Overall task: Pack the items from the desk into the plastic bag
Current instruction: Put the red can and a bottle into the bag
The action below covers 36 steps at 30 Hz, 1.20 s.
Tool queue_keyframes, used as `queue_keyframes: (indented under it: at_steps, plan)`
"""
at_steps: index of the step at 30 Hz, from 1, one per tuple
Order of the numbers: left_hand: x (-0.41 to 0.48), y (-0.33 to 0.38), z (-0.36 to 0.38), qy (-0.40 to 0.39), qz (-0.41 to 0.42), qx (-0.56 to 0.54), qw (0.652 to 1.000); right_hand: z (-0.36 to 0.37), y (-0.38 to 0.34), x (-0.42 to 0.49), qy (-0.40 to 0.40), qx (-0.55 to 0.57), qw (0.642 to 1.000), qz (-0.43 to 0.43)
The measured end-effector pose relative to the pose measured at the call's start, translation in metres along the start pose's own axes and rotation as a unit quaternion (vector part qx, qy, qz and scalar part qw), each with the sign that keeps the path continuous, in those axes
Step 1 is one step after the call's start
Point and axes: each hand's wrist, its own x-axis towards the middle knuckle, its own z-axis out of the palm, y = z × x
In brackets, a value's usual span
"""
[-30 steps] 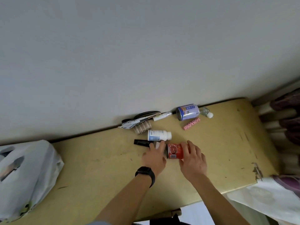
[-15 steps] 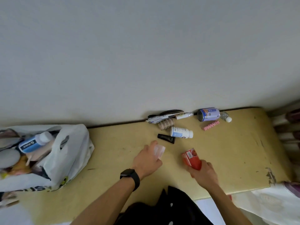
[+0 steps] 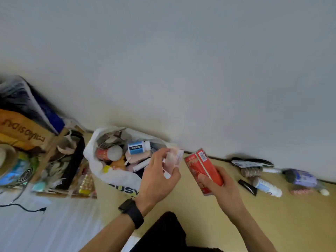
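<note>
- Hands: two; left hand (image 3: 160, 177) grips one pale pink packet (image 3: 173, 160) at the plastic bag (image 3: 116, 177) mouth; right hand (image 3: 217, 186) grips one red box (image 3: 203, 167).
- Table (image 3: 272, 215): one white bottle (image 3: 267, 186), one black tube (image 3: 247, 186) remain.

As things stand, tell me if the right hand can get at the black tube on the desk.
Probably not yet: the right hand has its grip full with the red box. The black tube lies uncovered on the desk just beside that hand, so the path looks free.

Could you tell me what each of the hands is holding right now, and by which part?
Left hand: small pale pink packet, gripped at its lower end. Right hand: red rectangular carton, gripped around its lower half.
</note>
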Motion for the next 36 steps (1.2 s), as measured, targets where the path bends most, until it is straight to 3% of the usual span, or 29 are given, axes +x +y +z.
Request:
queue_keyframes:
  at_steps: [3,5,10,13,19,23,28,36]
  plan:
    - [0.016,-0.031,-0.06,0.048,-0.023,0.065,0.996,0.045,-0.046,0.014,-0.014,-0.076,0.995,-0.061]
    - [0.03,-0.058,-0.089,0.035,-0.064,0.121,0.99,0.074,-0.064,0.027,-0.013,-0.152,0.983,-0.099]
    - [0.059,-0.11,-0.109,-0.111,-0.035,0.206,0.972,0.14,-0.089,0.053,-0.027,-0.355,0.922,-0.151]
    - [0.068,-0.126,-0.104,-0.193,-0.009,0.27,0.943,0.161,-0.086,0.066,-0.049,-0.443,0.886,-0.125]
    - [0.075,-0.139,-0.095,-0.22,0.031,0.347,0.911,0.179,-0.068,0.089,-0.125,-0.528,0.836,-0.077]
    - [0.07,-0.145,-0.095,-0.237,0.036,0.379,0.894,0.188,-0.059,0.102,-0.187,-0.49,0.851,-0.031]
    - [0.066,-0.154,-0.097,-0.223,0.049,0.373,0.899,0.194,-0.053,0.119,-0.141,-0.414,0.899,-0.009]
    - [0.073,-0.151,-0.098,-0.219,0.023,0.354,0.909,0.191,-0.04,0.12,-0.114,-0.432,0.895,0.001]
